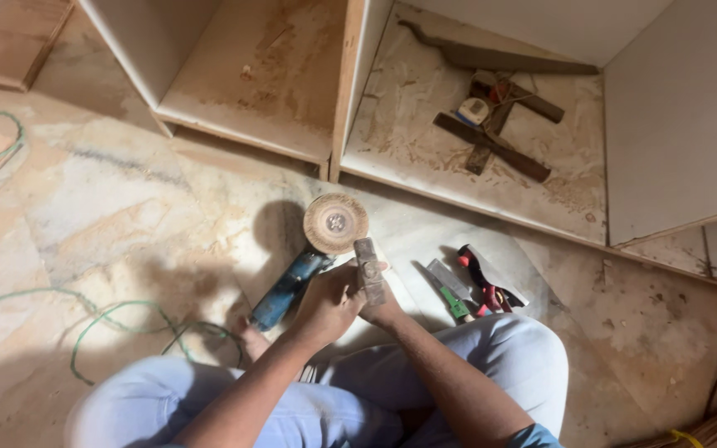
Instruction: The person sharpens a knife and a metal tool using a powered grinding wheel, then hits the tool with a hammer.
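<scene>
1. Two hands meet over the floor: left hand (325, 303) wrapped around the blue angle grinder (292, 286), its disc (335, 223) facing up.
2. Right hand (385, 309) clamped on a hammer head (368, 270) just beside the disc.
3. Red-handled pliers (483, 286) lie near.

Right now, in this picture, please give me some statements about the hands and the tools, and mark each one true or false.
1. The angle grinder lies on the floor with its round disc facing up. True.
2. The right hand holds a hammer close to the disc. True.
3. The cable on the floor is red. False: it is green.
4. The left hand rests on the chisel. False: the chisel with green handle lies apart on the floor, beside red pliers; the left hand is at the grinder.
5. Dark wooden pieces lie inside the cabinet compartment. True.
</scene>
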